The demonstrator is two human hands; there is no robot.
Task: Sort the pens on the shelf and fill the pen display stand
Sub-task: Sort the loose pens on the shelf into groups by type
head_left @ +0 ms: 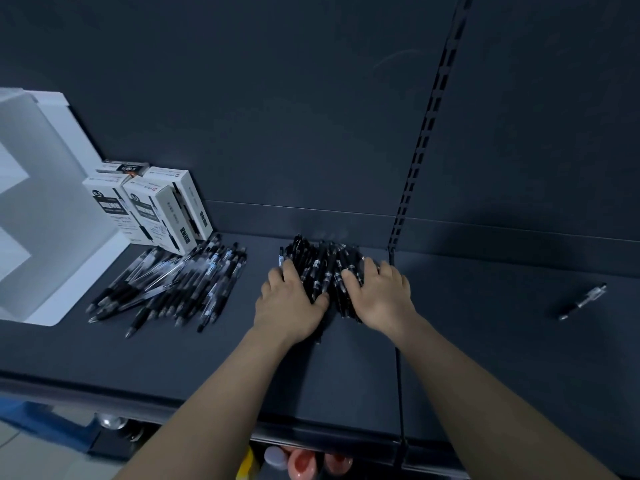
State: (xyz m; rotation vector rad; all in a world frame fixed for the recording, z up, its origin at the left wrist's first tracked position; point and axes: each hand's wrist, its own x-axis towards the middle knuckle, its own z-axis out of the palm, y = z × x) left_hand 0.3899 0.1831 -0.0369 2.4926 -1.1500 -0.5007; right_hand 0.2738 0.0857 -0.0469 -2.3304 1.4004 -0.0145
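Both hands press flat, fingers spread, on a heap of black plastic pens (322,271) at the dark shelf's (346,368) far middle: left hand (291,303) on its left side, right hand (381,296) on its right, neither gripping.

On the shelf (346,368) in front of you, your left hand (289,303) and right hand (379,296) rest on either side of a middle heap of pens (320,268). To its left lies a second spread of pens (173,285), with the pen boxes (152,206) standing behind it and the display stand (45,209) farther left. Well to your right lies a single pen (583,301).
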